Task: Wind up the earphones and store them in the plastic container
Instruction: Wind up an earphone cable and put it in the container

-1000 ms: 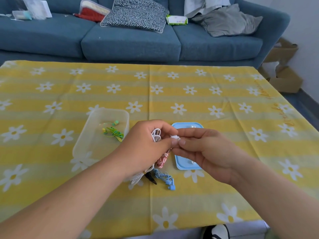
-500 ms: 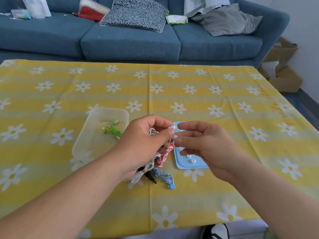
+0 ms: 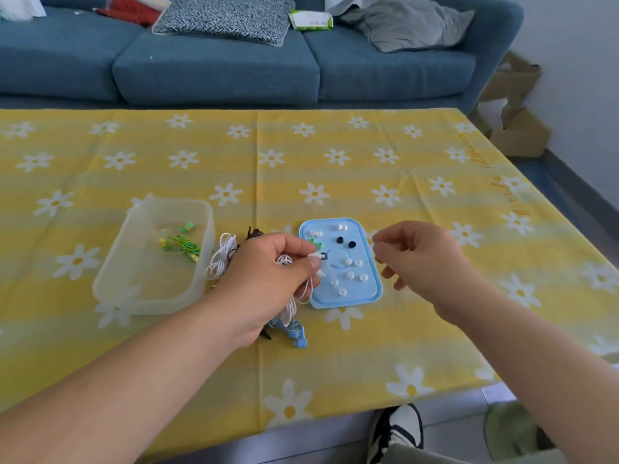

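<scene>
My left hand is shut on a bundle of white earphones and pinches one earbud over the left edge of a blue lid. My right hand hovers just right of the lid with thumb and forefinger close together; I see nothing between them. A clear plastic container stands to the left with wound green earphones inside. Between container and hand lie another white cable and a black one. Blue earphones lie below my left hand.
Several small white, black and green ear tips are scattered on the lid. The yellow daisy tablecloth covers the table. A blue sofa stands behind it, cardboard boxes at the right. My shoe shows below the front edge.
My hands have come apart: the right hand moved right, off the earbud, uncovering the lid. The left hand still holds the white earphones, a little lower.
</scene>
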Demonstrator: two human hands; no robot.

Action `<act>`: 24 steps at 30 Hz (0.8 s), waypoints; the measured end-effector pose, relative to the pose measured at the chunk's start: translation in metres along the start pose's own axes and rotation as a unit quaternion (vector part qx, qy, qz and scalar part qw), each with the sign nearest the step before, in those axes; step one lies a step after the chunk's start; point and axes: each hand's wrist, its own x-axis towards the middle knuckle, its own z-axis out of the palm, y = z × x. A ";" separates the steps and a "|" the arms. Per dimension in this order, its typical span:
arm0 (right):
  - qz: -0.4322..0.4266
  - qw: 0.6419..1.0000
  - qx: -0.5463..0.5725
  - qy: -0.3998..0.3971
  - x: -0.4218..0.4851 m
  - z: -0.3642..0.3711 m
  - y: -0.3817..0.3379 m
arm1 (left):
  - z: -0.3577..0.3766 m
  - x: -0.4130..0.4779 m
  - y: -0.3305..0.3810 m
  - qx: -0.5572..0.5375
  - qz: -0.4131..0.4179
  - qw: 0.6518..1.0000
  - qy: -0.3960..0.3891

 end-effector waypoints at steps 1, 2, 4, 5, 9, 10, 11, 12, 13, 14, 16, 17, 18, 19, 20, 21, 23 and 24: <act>0.004 1.000 -0.024 -0.009 0.001 -0.003 0.006 | 0.002 -0.001 -0.002 0.008 -0.003 1.000 -0.005; 0.003 0.999 -0.048 -0.025 0.001 -0.003 0.010 | 0.002 -0.002 -0.004 0.015 -0.005 1.000 -0.008; -0.005 0.994 -0.087 -0.061 0.001 0.002 0.017 | 0.003 -0.003 -0.008 0.027 -0.007 1.000 -0.012; -0.012 0.991 -0.109 -0.076 0.000 0.008 0.020 | 0.003 -0.004 -0.010 0.032 -0.006 0.999 -0.011; -0.059 0.975 -0.191 -0.101 0.001 0.032 0.026 | 0.002 -0.003 -0.013 0.041 -0.006 0.999 0.000; -0.065 0.973 -0.198 -0.099 0.002 0.035 0.026 | 0.001 -0.003 -0.013 0.039 -0.005 0.999 0.002; -0.068 0.972 -0.204 -0.096 0.003 0.037 0.026 | 0.000 -0.003 -0.013 0.037 -0.005 0.999 0.002; -0.071 0.971 -0.210 -0.096 0.004 0.039 0.025 | -0.002 -0.003 -0.013 0.038 -0.005 0.999 0.001; -0.074 0.969 -0.215 -0.096 0.004 0.040 0.025 | -0.003 -0.003 -0.013 0.042 -0.005 0.999 -0.001; -0.078 0.968 -0.218 -0.098 0.004 0.042 0.024 | -0.005 -0.003 -0.012 0.046 -0.005 0.999 -0.001; -0.083 0.965 -0.225 -0.101 0.004 0.044 0.023 | -0.007 -0.003 -0.011 0.049 -0.003 0.999 0.000; -0.087 0.961 -0.238 -0.107 0.005 0.046 0.022 | -0.009 -0.003 -0.011 0.048 -0.003 0.999 0.002; -0.091 0.956 -0.254 -0.115 0.005 0.046 0.022 | -0.011 -0.002 -0.011 0.047 -0.002 0.999 0.004; -0.093 0.951 -0.268 -0.122 0.005 0.045 0.021 | -0.011 -0.002 -0.010 0.045 -0.002 0.999 0.006; -0.094 0.948 -0.277 -0.126 0.005 0.046 0.020 | -0.013 -0.001 -0.009 0.041 -0.001 0.999 0.009; -0.095 0.947 -0.279 -0.126 0.004 0.045 0.018 | -0.014 -0.001 -0.008 0.037 -0.003 0.999 0.009; -0.089 0.962 -0.228 -0.119 0.002 0.044 0.012 | -0.015 -0.001 -0.005 0.021 -0.007 1.000 0.006; -0.074 0.978 -0.160 -0.115 0.001 0.043 0.007 | -0.016 0.000 -0.004 0.011 -0.008 1.000 0.004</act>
